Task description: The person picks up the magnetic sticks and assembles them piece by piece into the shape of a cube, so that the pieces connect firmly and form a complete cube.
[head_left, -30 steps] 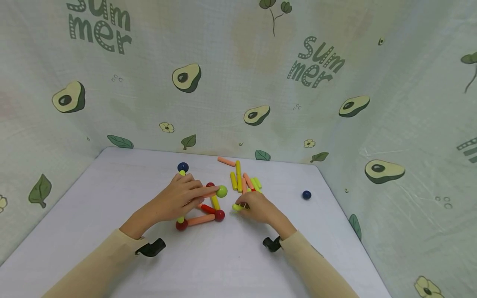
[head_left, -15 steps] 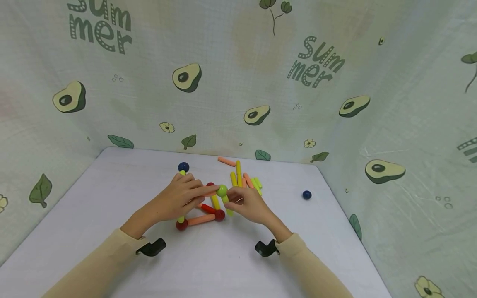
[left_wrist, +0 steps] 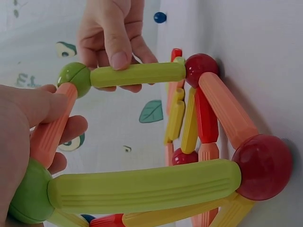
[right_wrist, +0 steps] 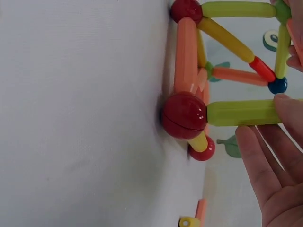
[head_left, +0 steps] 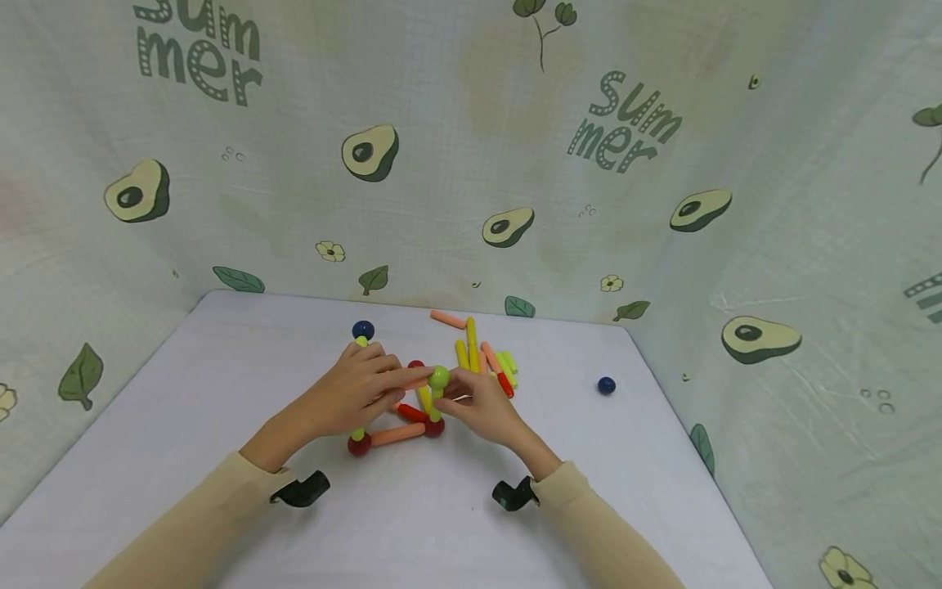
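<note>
A frame of coloured rods and balls stands on the white table. My left hand (head_left: pixel 346 397) grips an orange rod (left_wrist: pixel 53 126) along its top, thumb on one side and fingers curled on the other. At that rod's right end sits a green ball (head_left: pixel 439 377). Below the ball, my right hand (head_left: pixel 487 406) pinches a lime-green rod (left_wrist: pixel 137 74) between thumb and fingers. The rod stands upright, its lower end meeting a red ball (right_wrist: pixel 184 115) at the base corner. Another lime-green rod (left_wrist: pixel 142 187) rises from the nearer-left red ball (head_left: pixel 359 444). My left hand hides part of the frame in the head view.
Loose rods lie behind my right hand: yellow ones (head_left: pixel 472 342), a red one (head_left: pixel 505 385), an orange one (head_left: pixel 447 319) and lime-green ones. A navy ball (head_left: pixel 607 385) rests alone to the right. Patterned cloth (head_left: pixel 441 188) hangs behind the table.
My right hand has brought the lime-green rod left from near the loose rods, up to the green ball, then swung its lower end onto the red ball. My left hand has stayed in place.
</note>
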`<state>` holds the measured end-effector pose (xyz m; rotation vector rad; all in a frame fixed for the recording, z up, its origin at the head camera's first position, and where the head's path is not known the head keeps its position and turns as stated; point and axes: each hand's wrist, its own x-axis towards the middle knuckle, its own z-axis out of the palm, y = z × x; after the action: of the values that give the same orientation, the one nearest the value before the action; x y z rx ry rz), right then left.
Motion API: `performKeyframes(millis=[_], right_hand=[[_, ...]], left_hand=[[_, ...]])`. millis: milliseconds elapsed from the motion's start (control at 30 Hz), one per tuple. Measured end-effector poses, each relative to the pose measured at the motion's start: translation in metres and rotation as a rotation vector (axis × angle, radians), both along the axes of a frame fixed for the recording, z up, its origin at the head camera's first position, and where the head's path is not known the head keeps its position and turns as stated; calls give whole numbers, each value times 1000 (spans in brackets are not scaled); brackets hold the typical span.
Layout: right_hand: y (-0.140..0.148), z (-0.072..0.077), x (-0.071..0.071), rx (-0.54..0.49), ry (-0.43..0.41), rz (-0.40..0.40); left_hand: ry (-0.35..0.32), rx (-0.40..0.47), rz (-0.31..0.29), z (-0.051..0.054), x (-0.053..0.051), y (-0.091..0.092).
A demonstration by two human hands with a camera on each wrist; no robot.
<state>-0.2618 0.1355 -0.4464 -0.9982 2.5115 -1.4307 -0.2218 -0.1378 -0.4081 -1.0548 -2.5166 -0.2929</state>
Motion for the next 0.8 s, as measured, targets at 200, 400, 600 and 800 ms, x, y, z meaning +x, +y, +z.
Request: performKeyframes(millis=[200,400,600,800], right_hand=[[-1,-3,-1,16,30,-2],[-3,-3,-2,40,79,-15],[-3,-3,-1,30,111,-52],[-8,-5,-1,0,100,-67]], left_hand=[[38,20,19,-1,0,-1],[121,107,52,-2,6,-15],[128,139,43,-5,11,-31],[58,165,51,-5,12,-36]])
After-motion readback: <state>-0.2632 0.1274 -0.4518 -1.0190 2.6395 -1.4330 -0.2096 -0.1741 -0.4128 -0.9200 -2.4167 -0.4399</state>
